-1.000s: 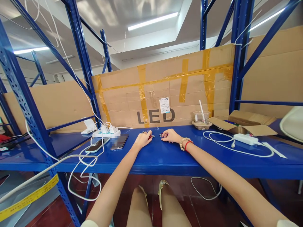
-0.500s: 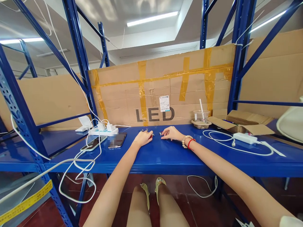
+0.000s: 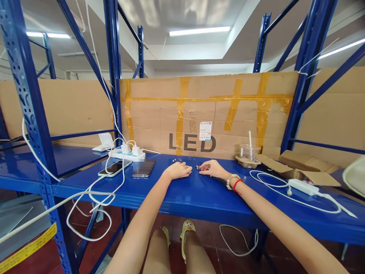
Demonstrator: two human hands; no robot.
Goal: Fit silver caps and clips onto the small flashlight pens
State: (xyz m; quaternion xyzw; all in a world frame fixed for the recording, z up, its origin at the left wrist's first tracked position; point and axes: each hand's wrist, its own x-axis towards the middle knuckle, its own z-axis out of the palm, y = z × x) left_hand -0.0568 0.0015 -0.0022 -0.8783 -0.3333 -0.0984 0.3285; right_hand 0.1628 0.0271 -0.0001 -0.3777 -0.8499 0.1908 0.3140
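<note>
- the left hand (image 3: 180, 170) is laid on the blue counter (image 3: 199, 194) in front of the cardboard sheet marked "led" (image 3: 205, 114), knuckles up and fingers curled under; whether anything is clenched inside cannot be told.
- half a second ago a red-tipped piece was seen at the left fingertips; now it is hidden or gone, and the hand is seen flatter on the counter.
- the right hand (image 3: 212, 168) is laid just right of the left one, fingers stretched toward the small metal parts (image 3: 199, 166); the fingertips are touching or nearly touching them, and no closed grasp is shown, so the hand is judged released.
- more small parts (image 3: 176, 161) are scattered closer to the cardboard sheet, just beyond the left hand, apart from both hands.
- compared with a second ago, the two hands are kept at the same spot below the "led" print; the view is tilted, so everything is seen lower in the picture.
- it is judged that the sorting or fitting of the small parts is in hand, with little visible progress between the pictures.
- left of the print, two phones (image 3: 115, 168) and a white power strip (image 3: 127, 154) are lying on the counter.
- right of the print, a plastic cup (image 3: 246, 151) and a white cable (image 3: 273, 182) are resting.
</note>
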